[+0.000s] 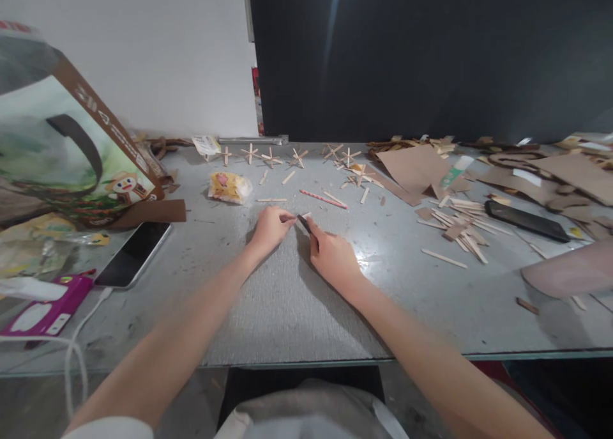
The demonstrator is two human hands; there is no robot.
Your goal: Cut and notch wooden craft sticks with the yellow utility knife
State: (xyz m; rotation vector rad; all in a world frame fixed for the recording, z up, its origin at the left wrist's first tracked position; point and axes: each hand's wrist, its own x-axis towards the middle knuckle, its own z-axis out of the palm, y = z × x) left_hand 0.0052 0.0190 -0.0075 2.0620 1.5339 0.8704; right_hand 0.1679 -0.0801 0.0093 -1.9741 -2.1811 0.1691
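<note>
One large printed package [43,145] stands at the left end of the grey surface [268,324], with a purple packet [69,298] in front of it. Next comes a smartphone [136,254] lying face up, a white cable [106,293] at its near end; a brown cardboard strip [156,213] lies just beyond it. Farther right and toward the back rests a yellow snack packet [227,187]. Behind it begins a row of star shapes [250,154] made of crossed wooden sticks, running rightward near the back edge, with short loose sticks [288,177] scattered in front.

Near the middle, the left hand [274,228] has its fingertips drawn together just beside the tip of a slim black tool [303,224]; whether they pinch anything, I cannot tell. The right hand [335,257] is closed around that tool, which points away and to the left, a small pale piece [307,215] near its tip. Beyond the hands lies a red-and-white striped stick [323,199], touching neither.

On the right, a brown cardboard sheet [407,167] lies with a green-and-white tube [457,170] beside it. Nearer is a jumbled pile of wooden sticks [472,242], then an oblong black case [527,222] and, at the right edge, a pale pink cylinder [569,269].
</note>
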